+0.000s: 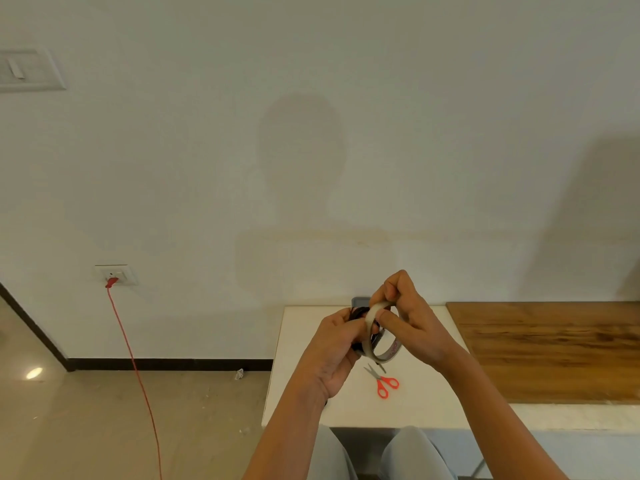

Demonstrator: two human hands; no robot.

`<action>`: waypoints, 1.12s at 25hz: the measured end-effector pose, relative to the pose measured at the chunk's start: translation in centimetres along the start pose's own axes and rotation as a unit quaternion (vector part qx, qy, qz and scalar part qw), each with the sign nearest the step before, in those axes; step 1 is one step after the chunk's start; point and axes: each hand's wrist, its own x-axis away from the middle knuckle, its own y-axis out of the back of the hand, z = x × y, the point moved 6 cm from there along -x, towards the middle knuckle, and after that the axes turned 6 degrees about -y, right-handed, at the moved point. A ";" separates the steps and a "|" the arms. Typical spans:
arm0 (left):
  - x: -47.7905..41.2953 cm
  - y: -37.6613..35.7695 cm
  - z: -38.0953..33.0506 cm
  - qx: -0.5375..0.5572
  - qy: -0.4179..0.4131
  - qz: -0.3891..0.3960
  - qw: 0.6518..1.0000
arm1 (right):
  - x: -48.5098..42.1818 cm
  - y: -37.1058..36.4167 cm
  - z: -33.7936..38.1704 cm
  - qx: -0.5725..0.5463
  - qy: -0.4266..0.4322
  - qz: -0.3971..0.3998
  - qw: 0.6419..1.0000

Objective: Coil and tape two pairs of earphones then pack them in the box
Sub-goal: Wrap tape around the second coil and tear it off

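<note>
- Black earphones (357, 311): 1 coil, clamped by curled fingers of left hand (341, 344).
- Tape roll (391, 351): 1, pinched by right hand (410, 320).
- Scissors (378, 376): 1, lying near on table (415, 403).

Lower middle of the frame: left hand (337, 344) grips black coiled earphones (356, 311), right hand (410, 320) pinches a tape roll (388, 351) right against them. Orange-handled scissors (383, 382) sit on the white table (301, 393) just below.
</note>
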 end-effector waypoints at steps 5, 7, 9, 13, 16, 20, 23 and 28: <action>-0.4 0.7 0.4 -0.027 -0.059 -0.039 0.997 | 0.1 0.8 -0.1 0.069 -0.023 -0.117 0.990; -0.7 1.4 0.3 -0.074 -0.094 -0.083 0.989 | 1.2 0.9 -0.5 0.082 -0.066 -0.243 0.964; -0.8 1.3 0.4 -0.101 -0.113 -0.095 0.984 | 1.9 -0.4 -1.6 -0.004 -0.137 -0.255 0.957; -0.6 1.5 1.4 -0.144 -0.098 -0.131 0.976 | 1.7 -2.2 -3.0 -0.114 -0.201 -0.219 0.948; -0.7 3.1 1.8 -0.102 -0.061 -0.181 0.976 | 1.2 -1.6 -2.9 -0.163 -0.193 -0.200 0.947; -1.1 4.2 1.7 -0.087 -0.021 -0.197 0.976 | 0.9 -2.7 -2.2 -0.126 -0.201 -0.107 0.966; -1.3 4.2 1.8 -0.059 -0.015 -0.207 0.976 | 0.9 -3.6 -2.7 -0.085 -0.219 -0.098 0.967; -1.3 4.2 2.1 -0.012 -0.010 -0.220 0.975 | 1.1 -3.8 -2.6 -0.088 -0.197 -0.103 0.971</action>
